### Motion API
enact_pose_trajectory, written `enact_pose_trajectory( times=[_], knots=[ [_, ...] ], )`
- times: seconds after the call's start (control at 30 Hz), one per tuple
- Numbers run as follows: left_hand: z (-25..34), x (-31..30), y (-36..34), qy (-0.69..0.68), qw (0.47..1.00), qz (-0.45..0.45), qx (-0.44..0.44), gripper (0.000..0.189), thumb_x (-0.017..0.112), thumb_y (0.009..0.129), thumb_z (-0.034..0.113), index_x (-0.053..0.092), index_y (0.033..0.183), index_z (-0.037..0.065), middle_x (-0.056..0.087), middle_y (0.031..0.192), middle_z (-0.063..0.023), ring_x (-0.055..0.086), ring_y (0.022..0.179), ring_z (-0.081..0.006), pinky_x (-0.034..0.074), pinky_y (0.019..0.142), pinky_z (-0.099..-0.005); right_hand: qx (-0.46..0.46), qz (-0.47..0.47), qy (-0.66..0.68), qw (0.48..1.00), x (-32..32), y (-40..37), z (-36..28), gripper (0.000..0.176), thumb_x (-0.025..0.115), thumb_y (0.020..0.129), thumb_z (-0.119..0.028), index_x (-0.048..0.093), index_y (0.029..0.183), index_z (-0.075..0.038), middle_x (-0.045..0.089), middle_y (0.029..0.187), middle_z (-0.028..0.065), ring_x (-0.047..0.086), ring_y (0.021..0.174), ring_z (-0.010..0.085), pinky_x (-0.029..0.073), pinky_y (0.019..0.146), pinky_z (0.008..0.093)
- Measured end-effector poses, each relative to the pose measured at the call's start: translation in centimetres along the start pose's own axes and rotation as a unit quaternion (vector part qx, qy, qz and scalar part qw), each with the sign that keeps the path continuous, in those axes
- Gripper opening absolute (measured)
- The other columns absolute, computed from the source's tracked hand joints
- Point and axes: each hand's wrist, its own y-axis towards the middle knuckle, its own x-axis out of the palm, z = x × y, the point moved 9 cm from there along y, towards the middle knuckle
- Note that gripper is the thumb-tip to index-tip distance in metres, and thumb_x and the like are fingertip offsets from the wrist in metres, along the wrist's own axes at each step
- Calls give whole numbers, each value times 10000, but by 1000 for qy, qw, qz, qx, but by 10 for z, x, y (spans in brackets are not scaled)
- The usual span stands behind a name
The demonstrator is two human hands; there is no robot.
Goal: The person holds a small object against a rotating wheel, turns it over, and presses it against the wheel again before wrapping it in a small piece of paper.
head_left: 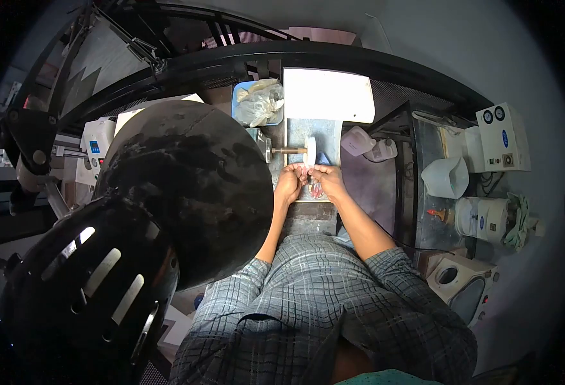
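Note:
Both hands meet just below a white round polishing wheel (pixel 310 151), which sits on a brass-coloured spindle (pixel 287 151) coming from a grey motor (pixel 261 145). My left hand (pixel 289 182) and my right hand (pixel 328 180) have their fingers closed on a small pinkish piece (pixel 305 171) that looks like a denture. The piece lies right at the wheel's lower edge, mostly hidden by the fingers. Beneath the hands, a pink-and-white denture (pixel 316 190) rests in the work tray (pixel 295 196). A bit of blue material (pixel 323 158) shows behind my right hand.
A large black lamp shade (pixel 186 192) fills the left, close to my left forearm. Behind the wheel stands a white panel (pixel 327 95), beside a blue bin (pixel 237 106) with plastic bags. Pale containers (pixel 358 141) lie to the right, near a side bench (pixel 427 192) with machines.

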Motion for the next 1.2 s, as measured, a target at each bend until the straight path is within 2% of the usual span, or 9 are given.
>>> enact_pose_trajectory(
  times=[0.27, 0.47, 0.57, 0.63, 0.67, 0.73, 0.83, 0.97, 1.2],
  knots=[
    [4, -1, 3, 37, 999, -10, 33, 128, 384, 883, 34, 504, 871, -8, 540, 698, -61, 430, 541, -114, 377, 519, -239, -42, -1, -29, 999, 0, -3, -5, 180, 589, 795, -110, 625, 904, 29, 519, 575, 44, 474, 344, 117, 361, 290, 234],
    [6, 2, 1, 11, 1000, 1, 8, 148, 358, 870, 10, 505, 868, -11, 541, 703, -63, 431, 532, -114, 375, 506, -241, -18, 12, -37, 999, -1, -2, -4, 167, 596, 787, -113, 630, 870, 27, 515, 562, 40, 472, 335, 118, 348, 273, 237],
    [12, 10, -3, 18, 1000, 0, 1, 150, 363, 873, 20, 508, 846, -5, 535, 700, -53, 429, 529, -106, 369, 498, -234, -60, 20, -37, 997, -3, 4, -5, 152, 605, 779, -119, 626, 822, 26, 514, 557, 41, 457, 320, 119, 338, 261, 243],
    [10, 7, 2, 42, 999, -4, 11, 149, 364, 872, 19, 505, 829, 1, 530, 697, -46, 426, 529, -100, 366, 493, -229, 28, -1, -5, 1000, 4, -7, -10, 142, 611, 774, -121, 618, 768, 21, 521, 563, 45, 452, 327, 115, 333, 259, 244],
    [9, 5, 5, 65, 998, -9, 20, 150, 366, 871, 17, 503, 813, 6, 524, 693, -38, 423, 529, -94, 362, 489, -224, 28, 0, -5, 1000, 4, -6, -11, 142, 611, 774, -121, 618, 768, 21, 521, 563, 45, 452, 327, 115, 333, 259, 244],
    [8, 1, 7, 91, 995, 12, 33, 159, 370, 885, 42, 500, 799, 10, 519, 688, -32, 419, 528, -88, 358, 486, -218, 37, 10, -46, 998, 0, -1, -8, 91, 620, 765, -89, 632, 765, 1, 591, 675, 25, 515, 554, 79, 405, 507, 200],
    [9, -1, 8, 141, 987, 52, 60, 198, 377, 912, 106, 497, 780, 19, 509, 680, -22, 413, 527, -77, 352, 482, -210, 13, 1, -16, 1000, 2, 5, -8, 86, 631, 755, -77, 629, 775, 6, 602, 685, 40, 524, 554, 84, 409, 504, 192],
    [12, -3, 10, 181, 974, 97, 92, 276, 378, 933, 218, 499, 770, 31, 496, 665, -13, 413, 532, -72, 355, 484, -214, 33, -14, 42, 998, 5, 7, -3, 96, 638, 751, -70, 622, 795, 14, 612, 698, 49, 534, 560, 87, 415, 510, 190],
    [11, -5, 14, 208, 970, 94, 87, 281, 372, 936, 227, 497, 776, 33, 479, 639, -3, 425, 546, -73, 367, 500, -217, 63, -12, 69, 996, 4, 9, 5, 114, 651, 743, -62, 618, 821, 13, 618, 733, 51, 543, 590, 91, 426, 525, 201]
  ],
)
